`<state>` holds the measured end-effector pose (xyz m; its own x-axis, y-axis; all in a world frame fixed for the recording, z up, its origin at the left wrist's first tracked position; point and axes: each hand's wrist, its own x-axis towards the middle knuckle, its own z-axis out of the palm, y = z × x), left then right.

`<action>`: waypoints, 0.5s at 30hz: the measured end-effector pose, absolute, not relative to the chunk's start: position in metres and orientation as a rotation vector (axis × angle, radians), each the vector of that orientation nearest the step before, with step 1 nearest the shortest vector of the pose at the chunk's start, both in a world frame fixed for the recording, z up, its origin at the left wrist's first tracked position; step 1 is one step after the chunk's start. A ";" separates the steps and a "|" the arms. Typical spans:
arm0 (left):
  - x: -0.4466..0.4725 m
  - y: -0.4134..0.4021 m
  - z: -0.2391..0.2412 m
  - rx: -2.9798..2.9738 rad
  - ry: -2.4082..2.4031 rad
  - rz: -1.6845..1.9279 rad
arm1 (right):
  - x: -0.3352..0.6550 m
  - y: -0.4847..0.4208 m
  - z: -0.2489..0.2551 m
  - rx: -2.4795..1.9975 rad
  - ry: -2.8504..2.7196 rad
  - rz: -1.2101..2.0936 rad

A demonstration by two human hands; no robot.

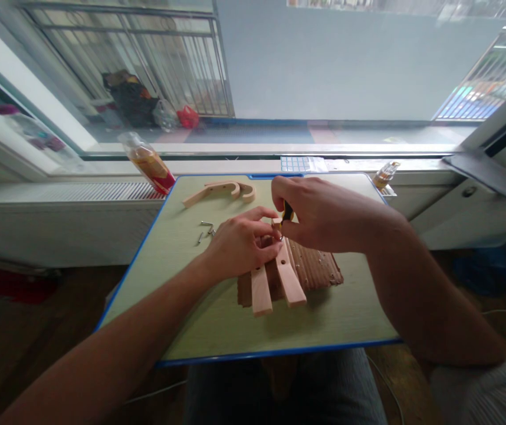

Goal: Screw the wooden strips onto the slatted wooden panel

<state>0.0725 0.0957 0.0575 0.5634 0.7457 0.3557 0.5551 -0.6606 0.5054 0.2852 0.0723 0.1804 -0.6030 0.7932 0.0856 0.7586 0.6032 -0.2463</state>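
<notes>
Broadly, by size: green blue-edged table (pixel 200 330); brown ribbed wooden panel (pixel 319 268) beneath both sets of fingers; two pale flat wooden slats (pixel 291 283) running from the fingertips toward the person. The left hand (pixel 239 245) pinches one slat's far end. The right hand (pixel 319 215) is clenched round a black-and-yellow-handled tool (pixel 287 211), its tip hidden behind the left fingertips. Loose metal screws (pixel 206 231) lie just left of the left fingers. Likely hazard: a tilted tool may slip, gouging wood or jabbing the steadying fingers.
</notes>
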 end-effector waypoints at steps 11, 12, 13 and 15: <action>0.071 0.094 0.061 2.488 1.036 0.769 | 0.285 0.073 0.179 -1.315 -2.616 0.196; 0.071 0.093 0.061 2.484 1.042 0.761 | 0.284 0.074 0.178 -1.329 -2.612 0.187; 0.071 0.093 0.062 2.481 1.047 0.757 | 0.284 0.075 0.177 -1.346 -2.606 0.181; 0.071 0.093 0.062 2.483 1.050 0.756 | 0.284 0.078 0.174 -1.375 -2.591 0.185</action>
<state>0.0714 0.0928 0.0623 0.5853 0.7365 0.3391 0.5554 -0.6688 0.4941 0.2838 0.0779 0.1743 -0.5462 0.8292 0.1191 0.8039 0.5588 -0.2036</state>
